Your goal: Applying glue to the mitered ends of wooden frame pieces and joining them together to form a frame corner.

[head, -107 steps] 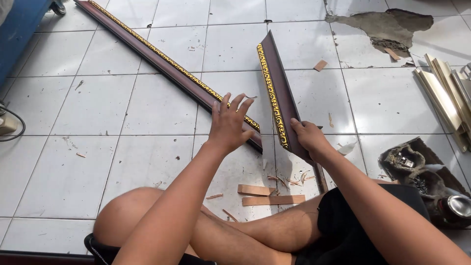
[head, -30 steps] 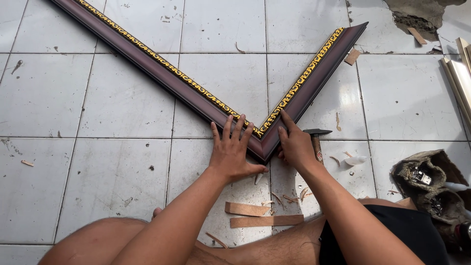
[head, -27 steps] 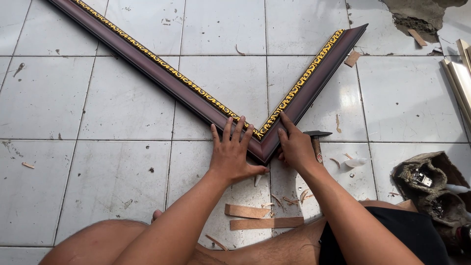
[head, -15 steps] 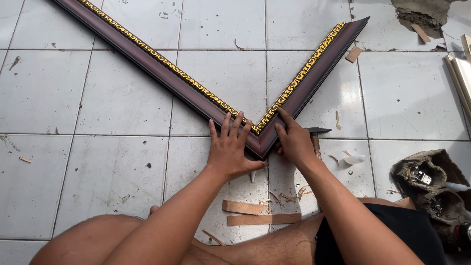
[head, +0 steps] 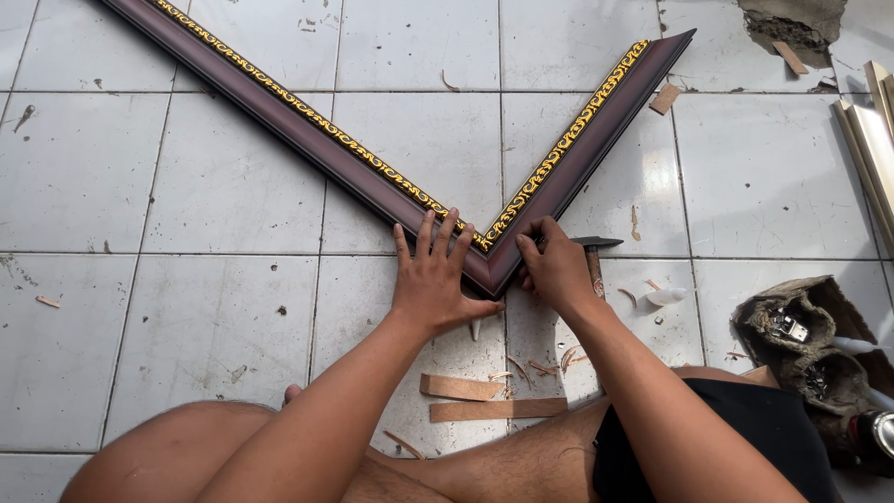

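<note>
Unmoved since earlier, both hands press the frame corner at centre: left hand flat, right hand clenched.

Bright, even daylight, soft and diffuse, no hard-edged shadows. White tile floor is glossy: pale sheen across the upper tiles, broad washed-out glare at top right near the pale moulding strips. Short soft shadows sit under my left hand and right hand, and along the near edge of the dark frame moulding, so the light reads as coming from above and ahead of me. Gold trim on the moulding is crisp, grout lines sharp at centre. Slight wide-angle bowing of grout lines toward the edges. My forearms at the bottom are a bit soft. No motion blur. Dark bag at right is underexposed, contents hard to read.
</note>
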